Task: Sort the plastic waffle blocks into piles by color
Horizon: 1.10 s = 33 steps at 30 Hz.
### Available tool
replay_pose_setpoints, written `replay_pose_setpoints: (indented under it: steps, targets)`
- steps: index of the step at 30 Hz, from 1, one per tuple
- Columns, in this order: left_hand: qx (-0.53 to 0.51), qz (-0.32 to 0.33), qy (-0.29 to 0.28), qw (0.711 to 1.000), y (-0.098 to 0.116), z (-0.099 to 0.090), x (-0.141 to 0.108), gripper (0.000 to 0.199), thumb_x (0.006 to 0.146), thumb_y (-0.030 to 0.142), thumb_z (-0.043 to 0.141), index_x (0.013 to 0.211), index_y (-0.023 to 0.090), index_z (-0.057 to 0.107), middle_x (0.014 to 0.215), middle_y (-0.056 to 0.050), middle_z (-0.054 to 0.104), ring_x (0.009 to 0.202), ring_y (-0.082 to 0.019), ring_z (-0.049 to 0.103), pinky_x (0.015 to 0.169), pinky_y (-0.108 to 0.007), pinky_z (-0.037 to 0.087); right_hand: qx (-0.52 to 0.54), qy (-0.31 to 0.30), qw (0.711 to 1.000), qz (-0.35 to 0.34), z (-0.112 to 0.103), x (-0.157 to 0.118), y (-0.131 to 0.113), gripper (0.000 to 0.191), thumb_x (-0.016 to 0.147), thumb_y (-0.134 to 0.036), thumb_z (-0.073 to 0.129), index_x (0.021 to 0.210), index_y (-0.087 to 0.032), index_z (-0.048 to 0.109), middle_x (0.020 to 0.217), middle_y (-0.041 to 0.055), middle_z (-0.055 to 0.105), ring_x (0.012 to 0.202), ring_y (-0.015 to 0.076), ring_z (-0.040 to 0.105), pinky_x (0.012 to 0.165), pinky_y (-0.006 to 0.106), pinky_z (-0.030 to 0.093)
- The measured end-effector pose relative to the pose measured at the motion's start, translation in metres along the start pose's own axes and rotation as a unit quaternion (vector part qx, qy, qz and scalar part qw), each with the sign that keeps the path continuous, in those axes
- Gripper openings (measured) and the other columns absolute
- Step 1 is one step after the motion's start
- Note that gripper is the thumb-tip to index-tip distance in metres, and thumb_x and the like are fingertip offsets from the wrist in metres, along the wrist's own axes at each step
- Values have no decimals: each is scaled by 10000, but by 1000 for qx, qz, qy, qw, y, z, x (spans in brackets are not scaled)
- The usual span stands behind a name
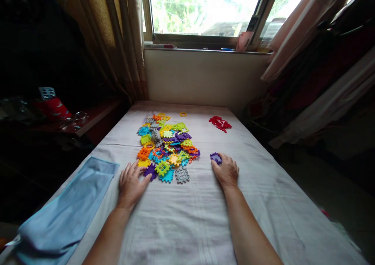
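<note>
"Where was the purple piece [216, 158]?"

"In the right hand [229, 170], whose thumb and fingers were clamped on its near right side. The piece poked out past the fingertips, forward and a little to the left. It was flat, toothed and roughly square, with no clear long axis. Whether it rested on the pale sheet [175, 226] or hung just above could not be told."

"And the left hand [133, 183]?"

"Well apart from that piece, at the near left corner of a heap of coloured pieces [168, 133]. Its fingers were spread and loosely bent, with the thumb at the edge of a darker purple piece [150, 172]."

"What lay around the held piece?"

"To its left, across a strip of sheet, was the heap, with a grey piece [182, 175] along the near side. Almost straight ahead, farther off, lay a red cluster [220, 124], nearer the right hand than the left. To the right, smooth sheet ran out to its edge, well apart from the hand. A blue cloth [68, 214] slanted along the left edge, and a pale wall [205, 77] closed off the far end."
</note>
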<state>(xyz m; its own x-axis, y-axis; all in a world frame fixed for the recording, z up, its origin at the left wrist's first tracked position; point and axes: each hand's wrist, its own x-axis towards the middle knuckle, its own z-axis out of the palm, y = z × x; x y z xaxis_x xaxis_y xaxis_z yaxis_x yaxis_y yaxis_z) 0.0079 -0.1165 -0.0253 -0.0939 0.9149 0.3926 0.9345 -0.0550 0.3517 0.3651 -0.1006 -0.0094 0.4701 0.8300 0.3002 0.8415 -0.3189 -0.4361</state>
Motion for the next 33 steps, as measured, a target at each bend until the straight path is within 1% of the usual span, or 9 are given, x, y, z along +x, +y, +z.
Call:
replay_pose_setpoints:
  steps: [6, 8, 11, 15, 18, 20, 23, 28, 33]
  targets:
    - [-77, 14, 69, 995, -6, 4, 6, 140, 777, 335, 606, 867, 266, 688, 1185, -74, 710, 1193, -321, 588, 1038, -503, 424, 47, 59, 993, -86, 11, -6, -3, 310, 841, -299, 564, 1104, -209, 699, 1252, 120, 647, 1110, 292, 545, 920, 424, 399]
    - [-93, 5, 74, 993, -4, 3, 6, 137, 806, 332, 571, 855, 268, 682, 1019, -57, 749, 1018, -278, 659, 967, -444, 473, 60, 65, 989, -121, 11, -11, -9, 297, 850, -290, 539, 1084, -213, 706, 1252, 111, 649, 1128, 283, 541, 937, 423, 394]
    - [-110, -30, 60, 992, 0, 1, 5, 156, 821, 349, 557, 871, 267, 680, 824, -29, 742, 779, -234, 668, 814, -372, 515, 91, 77, 975, -185, 9, -23, -22, 281, 864, -273, 514, 1060, -232, 712, 1231, 85, 664, 1145, 257, 544, 962, 404, 389]
    - [-142, -49, 112, 982, 3, -7, 8, 185, 818, 350, 549, 899, 234, 667, 834, -49, 735, 792, -229, 679, 784, -354, 523, 134, 74, 952, -265, 6, -38, -42, 266, 888, -239, 500, 1038, -240, 719, 1194, 68, 688, 1141, 235, 566, 982, 388, 393]
    - [-184, -69, 169, 966, 8, -15, 10, 207, 827, 359, 541, 918, 208, 650, 874, -59, 734, 797, -206, 684, 766, -331, 540, 167, 50, 939, -296, 4, -46, -53, 254, 905, -231, 496, 1025, -231, 720, 1126, 66, 715, 1093, 222, 596, 973, 376, 417]
    - [-226, -80, 178, 954, 16, -18, 10, 229, 836, 385, 540, 930, 202, 641, 890, -54, 731, 766, -182, 682, 715, -304, 553, 188, 29, 932, -307, 3, -50, -59, 259, 918, -240, 488, 1036, -222, 718, 1067, 71, 730, 1032, 216, 621, 945, 366, 447]
    - [-313, -63, 142, 937, 36, -16, 4, 260, 834, 429, 561, 949, 207, 630, 910, -44, 732, 769, -164, 692, 680, -274, 572, 220, -14, 923, -315, 1, -56, -65, 264, 931, -291, 492, 1054, -219, 714, 975, 74, 744, 933, 210, 654, 890, 350, 489]
    - [-397, -2, 24, 918, 73, -3, -12, 250, 835, 427, 590, 967, 221, 642, 909, -28, 733, 793, -162, 706, 732, -284, 599, 305, -87, 900, -300, -2, -66, -74, 291, 903, -353, 551, 1124, -220, 687, 913, 51, 753, 769, 170, 680, 786, 299, 538]
    - [-407, 2, -23, 913, 84, 4, -19, 229, 839, 398, 595, 967, 219, 657, 919, -30, 724, 807, -160, 696, 764, -295, 600, 331, -145, 890, -276, -1, -75, -81, 213, 890, -347, 547, 928, -233, 723, 797, 20, 742, 647, 139, 653, 655, 247, 530]
